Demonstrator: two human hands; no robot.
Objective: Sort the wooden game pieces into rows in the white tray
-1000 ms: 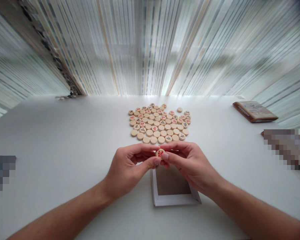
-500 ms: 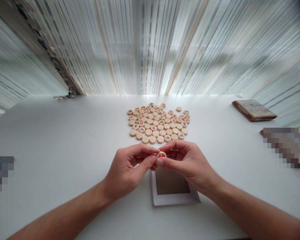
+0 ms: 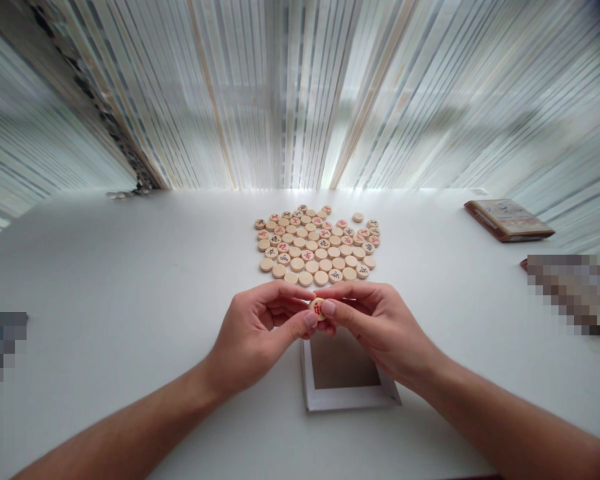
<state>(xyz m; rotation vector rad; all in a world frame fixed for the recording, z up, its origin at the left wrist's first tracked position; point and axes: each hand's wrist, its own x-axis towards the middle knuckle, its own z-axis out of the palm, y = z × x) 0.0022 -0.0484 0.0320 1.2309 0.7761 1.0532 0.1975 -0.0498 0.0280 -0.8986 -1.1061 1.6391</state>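
Observation:
Between the fingertips of my left hand (image 3: 267, 327) and my right hand (image 3: 367, 320) is a round wooden Chinese chess piece (image 3: 317, 309) with a red character facing me. Thumbs and fingers of both hands are closed on it from either side. Just beyond my hands, many more Chinese chess pieces (image 3: 311, 267) lie spread on the white table, some blank side up, others showing red or black characters. Below my hands sits a shallow open box (image 3: 350, 400) with a white rim and a brown inside; my right hand hides part of it.
One piece (image 3: 358, 217) lies apart at the back right of the group. A flat brown-edged box (image 3: 509, 221) rests at the far right of the table (image 3: 130, 300). Striped curtains (image 3: 280, 93) hang behind. Blurred-out items stand at the left and right edges.
The held piece has turned between my fingers and shifted slightly left, its red character now at another angle. My right thumb has moved up onto its face. The pieces on the table have not moved.

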